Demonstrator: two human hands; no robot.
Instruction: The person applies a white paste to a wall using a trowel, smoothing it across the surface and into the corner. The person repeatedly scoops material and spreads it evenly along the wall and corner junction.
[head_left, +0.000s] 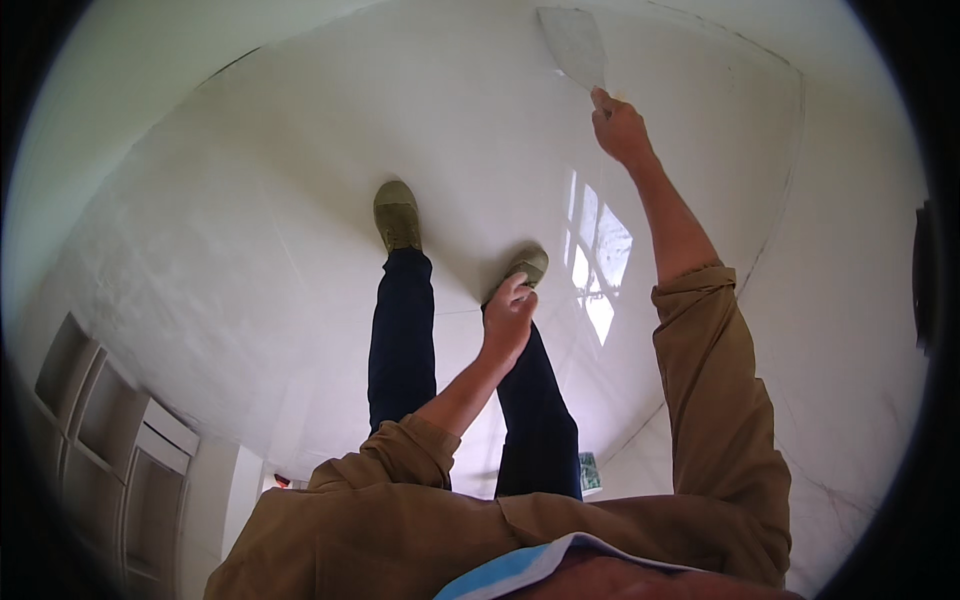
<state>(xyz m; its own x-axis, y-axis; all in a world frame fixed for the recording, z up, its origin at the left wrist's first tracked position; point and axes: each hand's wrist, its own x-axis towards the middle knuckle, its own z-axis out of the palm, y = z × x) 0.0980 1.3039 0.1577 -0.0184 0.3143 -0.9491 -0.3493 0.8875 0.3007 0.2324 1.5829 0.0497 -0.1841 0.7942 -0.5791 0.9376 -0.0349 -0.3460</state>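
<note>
A wide putty knife with a thin, grey, flared blade is in my right hand. That arm reaches far forward and to the right over the pale, glossy floor. Whether the blade touches the surface beneath it, I cannot tell. My left hand hangs in front of my right shin, over the laces of my right shoe. Its fingers are loosely curled and a little apart, with nothing seen in them. My left shoe stands farther forward on the floor.
White built-in shelving stands at the lower left. A green-patterned object lies behind my right leg. A dark object shows at the far right rim. Window light reflects off the floor right of my shoes. Dark seam lines run along the floor's edges.
</note>
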